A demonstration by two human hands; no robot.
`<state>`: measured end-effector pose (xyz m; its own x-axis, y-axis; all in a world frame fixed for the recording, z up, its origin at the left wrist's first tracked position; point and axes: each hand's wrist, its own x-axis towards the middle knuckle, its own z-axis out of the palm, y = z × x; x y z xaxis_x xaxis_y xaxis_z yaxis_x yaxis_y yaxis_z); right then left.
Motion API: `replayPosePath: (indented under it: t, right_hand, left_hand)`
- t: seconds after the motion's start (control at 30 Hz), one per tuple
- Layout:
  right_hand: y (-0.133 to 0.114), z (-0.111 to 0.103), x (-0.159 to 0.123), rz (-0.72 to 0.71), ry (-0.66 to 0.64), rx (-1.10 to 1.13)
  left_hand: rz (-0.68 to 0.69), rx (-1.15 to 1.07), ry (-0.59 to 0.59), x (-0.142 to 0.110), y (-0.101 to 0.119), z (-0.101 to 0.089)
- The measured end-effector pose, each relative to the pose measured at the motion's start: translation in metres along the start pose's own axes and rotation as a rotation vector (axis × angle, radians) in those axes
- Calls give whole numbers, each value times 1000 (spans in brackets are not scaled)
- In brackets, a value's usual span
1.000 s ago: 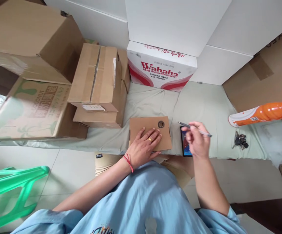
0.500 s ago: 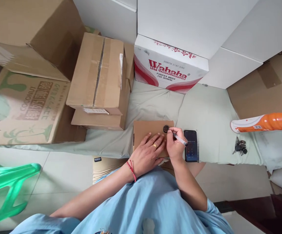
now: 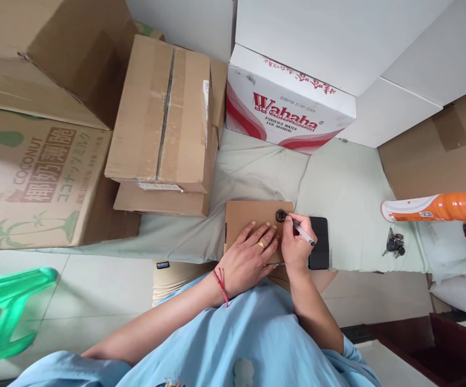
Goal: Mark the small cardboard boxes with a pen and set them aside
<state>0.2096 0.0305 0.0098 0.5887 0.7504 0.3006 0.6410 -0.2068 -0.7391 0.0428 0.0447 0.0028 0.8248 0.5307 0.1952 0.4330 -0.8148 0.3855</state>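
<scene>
A flat piece of brown cardboard [image 3: 244, 216] lies on the pale green sheet [image 3: 345, 188] in front of me. My left hand [image 3: 251, 258], with a gold ring, lies flat on it, fingers spread. My right hand [image 3: 297, 242] is closed on a thin silver pen [image 3: 303, 233], whose tip meets a small dark ring-shaped object [image 3: 280, 216] at the cardboard's far right corner. A dark phone [image 3: 320, 244] lies just right of that hand, partly hidden by it.
Taped cardboard boxes [image 3: 164, 118] are stacked at the left, beside a coconut-print box [image 3: 35, 177]. A red and white Wahaha box [image 3: 289, 107] stands behind. An orange and white bottle [image 3: 434, 207] and a bunch of keys [image 3: 394, 243] lie right. A green plastic stool [image 3: 2, 312] stands lower left.
My right hand came in from above the phone to the cardboard, bringing the pen's tip onto the dark ring. The phone's screen has gone dark. My left hand stayed flat.
</scene>
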Motion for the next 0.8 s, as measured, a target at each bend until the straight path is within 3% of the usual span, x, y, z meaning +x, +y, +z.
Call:
replayPosePath:
  t: [0.8]
  right_hand:
    - [-1, -2, 0, -33, -110, 14]
  left_hand:
    - [-7, -31, -1, 0, 0, 0]
